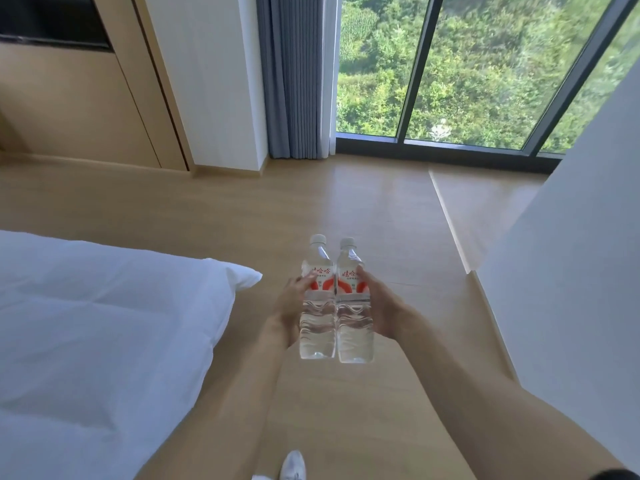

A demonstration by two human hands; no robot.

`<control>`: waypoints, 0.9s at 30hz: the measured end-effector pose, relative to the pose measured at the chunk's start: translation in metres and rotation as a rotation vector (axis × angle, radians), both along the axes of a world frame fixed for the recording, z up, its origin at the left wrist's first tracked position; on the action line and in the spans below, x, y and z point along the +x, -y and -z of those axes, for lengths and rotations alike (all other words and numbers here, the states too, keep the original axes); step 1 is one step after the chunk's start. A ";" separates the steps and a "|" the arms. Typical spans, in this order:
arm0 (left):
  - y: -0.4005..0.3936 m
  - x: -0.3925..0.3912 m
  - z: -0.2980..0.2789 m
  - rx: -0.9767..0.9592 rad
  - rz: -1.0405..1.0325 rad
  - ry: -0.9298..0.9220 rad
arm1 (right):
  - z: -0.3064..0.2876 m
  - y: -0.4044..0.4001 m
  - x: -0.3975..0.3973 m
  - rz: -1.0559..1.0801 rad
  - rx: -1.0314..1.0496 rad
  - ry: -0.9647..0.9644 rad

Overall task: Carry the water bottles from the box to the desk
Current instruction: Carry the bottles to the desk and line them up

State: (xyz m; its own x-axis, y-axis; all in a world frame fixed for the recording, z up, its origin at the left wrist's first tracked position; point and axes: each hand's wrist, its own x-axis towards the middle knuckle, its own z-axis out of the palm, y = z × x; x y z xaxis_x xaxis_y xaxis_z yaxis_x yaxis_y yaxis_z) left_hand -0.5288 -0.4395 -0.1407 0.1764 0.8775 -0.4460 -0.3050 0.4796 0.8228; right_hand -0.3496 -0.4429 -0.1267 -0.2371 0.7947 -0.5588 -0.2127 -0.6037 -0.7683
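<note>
Left hand (289,299) fingers curl round the left bottle (317,306), thumb across its red-and-white label. Right hand (379,306) grips the right bottle (353,313) the same way, thumb up along the label edge. Both bottles upright, white caps on, sides touching, held out in front over the wood floor (363,202). White bed (97,323) just to the left, white wall (571,254) on the right. Ahead: grey curtain (294,74) and floor-length window (467,71) with greenery outside. White shoe (293,465) at bottom edge.

Bedroom: white bed (104,323) (curtained window (450,71)).
</note>
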 end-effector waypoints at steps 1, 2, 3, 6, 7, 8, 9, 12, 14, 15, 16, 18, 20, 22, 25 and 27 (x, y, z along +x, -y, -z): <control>-0.017 -0.004 -0.002 0.005 0.000 -0.002 | -0.001 -0.017 -0.003 0.003 0.001 0.002; -0.035 -0.009 -0.003 0.005 0.005 -0.001 | -0.001 -0.034 -0.006 0.007 0.011 0.002; -0.052 -0.012 -0.006 0.007 0.011 0.001 | -0.003 -0.051 -0.010 0.017 0.021 0.003; -0.099 -0.021 -0.013 0.030 0.012 -0.009 | -0.004 -0.097 -0.020 0.034 0.034 -0.011; -0.112 -0.023 -0.014 0.039 0.011 -0.010 | -0.004 -0.110 -0.022 0.038 0.031 -0.013; -0.124 -0.025 -0.014 0.042 0.007 -0.010 | -0.004 -0.124 -0.024 0.045 0.031 -0.011; -0.136 -0.027 -0.013 0.041 0.000 -0.012 | -0.004 -0.138 -0.025 0.046 0.035 -0.007; -0.171 -0.031 -0.014 0.054 -0.018 -0.016 | -0.002 -0.178 -0.030 0.029 0.041 -0.014; -0.196 -0.033 -0.013 0.052 -0.044 -0.024 | -0.001 -0.205 -0.034 0.006 0.037 -0.040; -0.208 -0.034 -0.011 0.046 -0.059 -0.024 | 0.000 -0.219 -0.035 -0.008 0.039 -0.050; -0.221 -0.034 -0.009 0.039 -0.075 -0.024 | 0.002 -0.234 -0.036 -0.021 0.046 -0.062; -0.249 -0.034 -0.004 0.023 -0.122 -0.023 | 0.006 -0.267 -0.037 -0.046 0.059 -0.079; -0.278 -0.032 -0.001 0.014 -0.151 -0.022 | 0.011 -0.302 -0.038 -0.065 0.065 -0.071; -0.309 -0.029 0.001 0.023 -0.181 -0.028 | 0.014 -0.337 -0.035 -0.104 0.058 -0.103; -0.353 -0.022 -0.005 0.003 -0.240 -0.028 | 0.014 -0.391 -0.030 -0.181 0.051 -0.177; -0.380 -0.016 -0.012 -0.022 -0.265 -0.028 | 0.012 -0.427 -0.027 -0.230 0.039 -0.215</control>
State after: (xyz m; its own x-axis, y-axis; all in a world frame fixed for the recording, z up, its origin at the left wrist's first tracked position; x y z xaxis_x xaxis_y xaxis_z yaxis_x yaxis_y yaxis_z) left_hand -0.5444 -0.0592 -0.1288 -0.0708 0.8812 -0.4674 -0.3991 0.4044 0.8229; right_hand -0.3763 -0.0159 -0.1389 -0.5222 0.7265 -0.4467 -0.2338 -0.6256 -0.7443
